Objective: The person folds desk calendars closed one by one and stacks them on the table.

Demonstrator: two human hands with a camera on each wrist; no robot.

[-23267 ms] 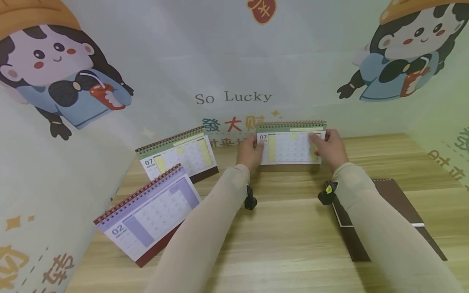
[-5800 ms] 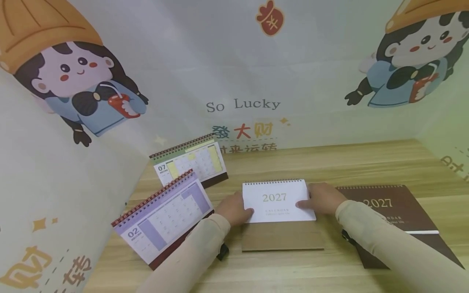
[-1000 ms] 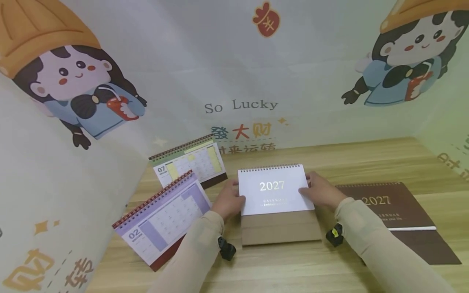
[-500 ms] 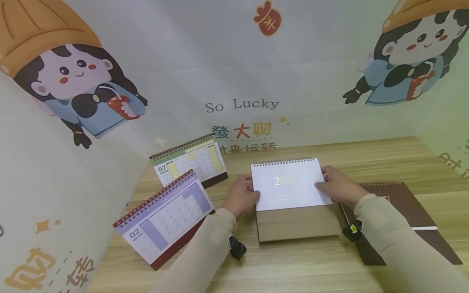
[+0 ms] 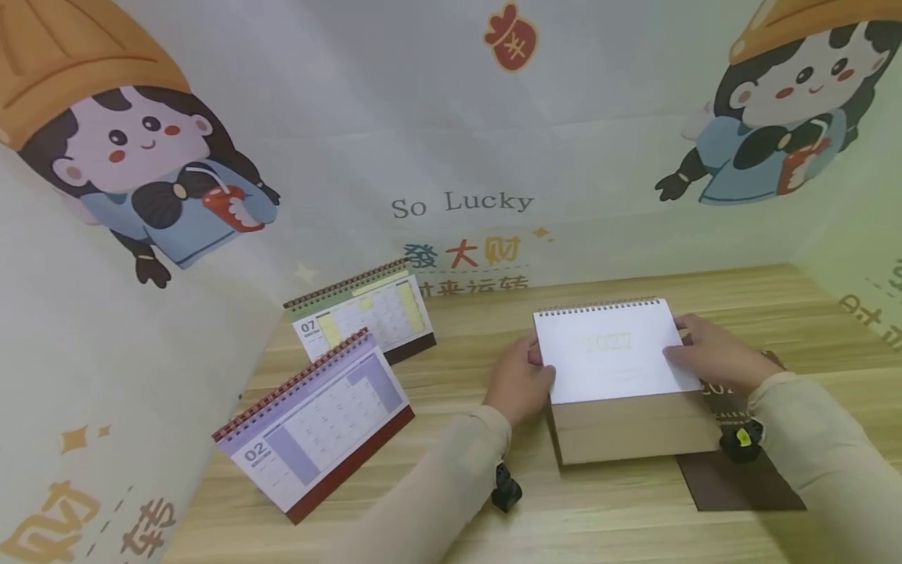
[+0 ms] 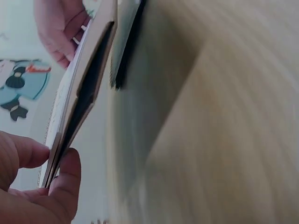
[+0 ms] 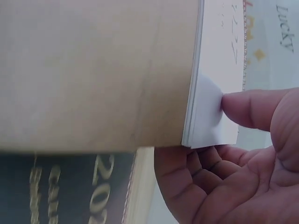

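Both hands hold a desk calendar (image 5: 616,364) with a white "2027" cover, a spiral along its top and a kraft-brown base. My left hand (image 5: 517,380) pinches its left edge, thumb on the front. The right hand (image 5: 722,356) grips the opposite edge the same way. In the left wrist view the folded base (image 6: 96,60) hangs above the table, with the left thumb and fingers (image 6: 67,182) on either side of the edge. Below it lies a dark brown "2027" calendar (image 5: 740,486), partly covered by the held one and the right arm.
On the left stand a purple calendar (image 5: 317,415) showing 02 and, behind it, a green-topped calendar (image 5: 369,313) showing 07. A printed backdrop (image 5: 458,117) rises behind the wooden table (image 5: 479,313) and at both sides.
Long before, the hands held a calendar turned to a 07 page. Over the last second, the white-covered calendar has moved right, lifting over the brown one, both hands still gripping it.
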